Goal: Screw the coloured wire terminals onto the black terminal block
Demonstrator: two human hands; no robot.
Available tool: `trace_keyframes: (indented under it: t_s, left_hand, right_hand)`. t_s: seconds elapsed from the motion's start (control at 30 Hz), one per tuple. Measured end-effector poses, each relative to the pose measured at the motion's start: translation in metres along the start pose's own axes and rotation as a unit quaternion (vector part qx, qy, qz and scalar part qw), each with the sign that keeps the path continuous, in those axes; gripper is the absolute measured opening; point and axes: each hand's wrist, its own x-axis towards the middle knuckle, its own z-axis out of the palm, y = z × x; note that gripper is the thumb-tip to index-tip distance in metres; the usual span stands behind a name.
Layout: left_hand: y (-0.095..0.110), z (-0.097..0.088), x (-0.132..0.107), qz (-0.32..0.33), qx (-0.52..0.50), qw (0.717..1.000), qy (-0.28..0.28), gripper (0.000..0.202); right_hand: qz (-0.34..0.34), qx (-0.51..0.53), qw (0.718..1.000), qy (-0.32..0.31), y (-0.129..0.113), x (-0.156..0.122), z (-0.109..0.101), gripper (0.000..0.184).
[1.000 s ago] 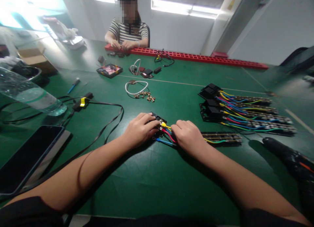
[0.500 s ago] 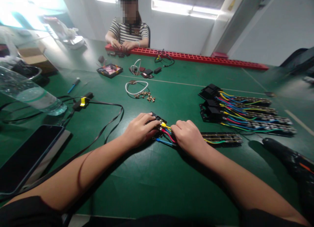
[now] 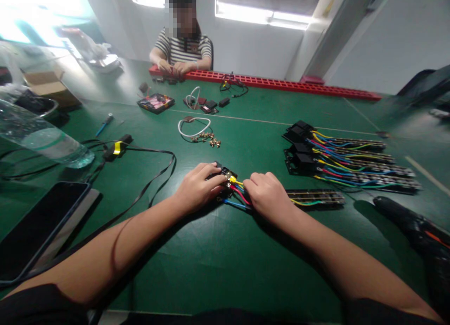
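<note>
My left hand (image 3: 198, 187) rests on the green table (image 3: 218, 254) with its fingers curled over a small black terminal block (image 3: 225, 171). My right hand (image 3: 269, 194) is closed just to its right, pinching the coloured wires (image 3: 237, 190) (yellow, red, blue) that run into the block. A dark strip board (image 3: 316, 197) with a green and yellow lead stretches away to the right from under my right hand.
Several finished black blocks with coloured wires and strips (image 3: 344, 161) lie at the right. A black power tool (image 3: 411, 224), a phone (image 3: 38, 226), a water bottle (image 3: 38, 137), a black cable (image 3: 151, 175), brass screws (image 3: 207, 138) and a white wire loop (image 3: 193, 127) surround me. A person in stripes (image 3: 183, 53) works at a red rail (image 3: 267, 84).
Both hands stay on the block and wires. The view has shifted very slightly; nothing else has visibly moved.
</note>
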Motion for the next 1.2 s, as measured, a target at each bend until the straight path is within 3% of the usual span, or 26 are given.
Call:
trace_keyframes:
  t_s: [0.7, 1.2]
  left_hand:
    - [0.0002, 0.0, -0.0007, -0.005, 0.001, 1.0, -0.01, 0.02]
    - [-0.0017, 0.0017, -0.0031, -0.011, -0.007, 1.0, -0.011, 0.021]
  right_hand:
    - [0.015, 0.004, 0.999, -0.047, -0.0027, 0.0033, -0.0042, 0.02]
    - [-0.006, 0.008, 1.0, 0.014, 0.0012, 0.0009, 0.0033, 0.024]
